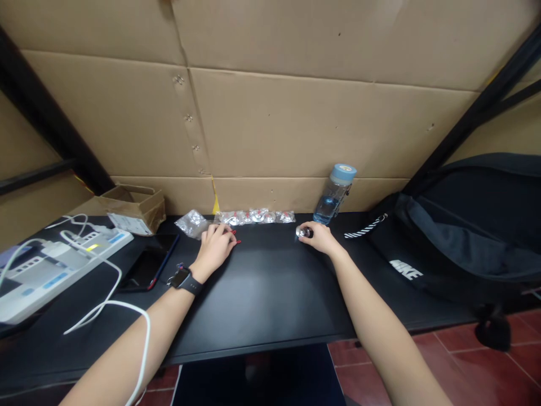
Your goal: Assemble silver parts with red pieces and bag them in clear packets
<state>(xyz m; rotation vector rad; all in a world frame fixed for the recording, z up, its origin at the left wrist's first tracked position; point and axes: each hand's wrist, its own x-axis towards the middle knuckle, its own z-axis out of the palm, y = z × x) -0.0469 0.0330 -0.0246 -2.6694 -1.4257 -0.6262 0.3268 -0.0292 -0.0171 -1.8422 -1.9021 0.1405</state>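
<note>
My left hand (pixel 216 246) rests on the black desk (pixel 262 293), its fingers bent around a small red item (pixel 238 242) that shows at the fingertips. Just behind it lies a crumpled clear plastic bag (pixel 192 223). On the right, my right hand (pixel 318 237) pinches a small round shiny silver object (pixel 303 232) at the desk surface. Several clear packets with silver and red contents (pixel 257 216) form a row along the desk's back edge, between and behind the hands. Details of both held items are too small to tell.
Behind my right hand stands a water bottle (pixel 335 194). A black backpack (pixel 448 237) fills the right side. At left are a phone (pixel 150 262), a brown paper box (pixel 137 206), a white power strip (pixel 59 273) and a loose cable crossing my left forearm.
</note>
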